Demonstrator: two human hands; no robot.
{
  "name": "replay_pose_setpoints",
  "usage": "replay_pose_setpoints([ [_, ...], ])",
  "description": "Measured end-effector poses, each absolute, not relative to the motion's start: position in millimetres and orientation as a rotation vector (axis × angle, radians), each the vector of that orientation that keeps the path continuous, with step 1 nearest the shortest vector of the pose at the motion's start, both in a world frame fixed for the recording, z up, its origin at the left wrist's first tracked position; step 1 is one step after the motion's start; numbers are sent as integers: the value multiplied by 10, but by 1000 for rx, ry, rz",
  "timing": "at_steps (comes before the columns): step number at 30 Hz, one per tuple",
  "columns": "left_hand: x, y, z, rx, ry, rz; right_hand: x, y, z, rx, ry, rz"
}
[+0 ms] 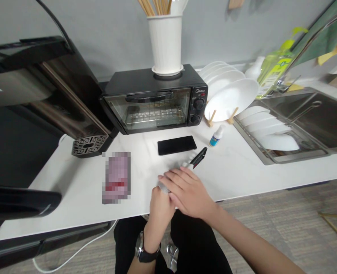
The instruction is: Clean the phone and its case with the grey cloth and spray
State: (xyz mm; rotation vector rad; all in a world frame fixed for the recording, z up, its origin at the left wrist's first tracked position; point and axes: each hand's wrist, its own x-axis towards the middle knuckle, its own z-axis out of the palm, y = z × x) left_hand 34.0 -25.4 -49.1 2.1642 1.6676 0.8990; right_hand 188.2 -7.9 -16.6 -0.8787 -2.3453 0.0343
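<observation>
My left hand (161, 207), with a watch on its wrist, is closed at the counter's front edge. My right hand (188, 192) lies across it, fingers bent together over a pale grey piece (163, 187) that shows between the hands. A slim black object (198, 158) with a little red on its edge sticks out past my right fingertips, pale grey where it meets them. Most of what the hands hold is covered, so its kind cannot be made out. Just beyond lies a black phone (177, 145), face up. A small spray bottle (216, 136) with a blue label stands right of it.
A toaster oven (154, 110) bears a white cup (166, 43) of chopsticks. Left stands a black drink machine (90, 145); a blurred purple item (117, 177) lies nearer. White plates (232, 97) stand racked beside the sink (328, 114).
</observation>
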Motion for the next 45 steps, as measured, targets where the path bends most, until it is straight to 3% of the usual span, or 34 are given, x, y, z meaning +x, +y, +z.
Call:
replay_pose_setpoints([
  [6, 400, -271, -343, 2074, 1475, 956, 2391, 247, -85, -1178, -2156, -35],
  [13, 371, -265, -412, 2144, 1624, 846, 2076, 8, -138, -864, -2353, 6],
  [17, 382, -241, -339, 2018, 1497, 995, 2430, 247, -90, -1052, -2275, -24],
  [22, 479, -219, -73, 1665, 1394, 1263, 2463, 238, -4, -1174, -1851, 381],
  [26, 684, -143, 116, 1399, 1233, 1589, 2265, 125, -49, -1256, -1516, 485],
  [35, 968, -76, 198, 1692, 1249, 1386, 2243, 172, 95, -1232, -970, 636],
  [41, 968, 32, 91, 2048, 1323, 1250, 2329, 71, 512, -944, -1373, 539],
  [45, 972, 118, -131, 2182, 1315, 1214, 2249, 28, 524, -863, -1738, 223],
])
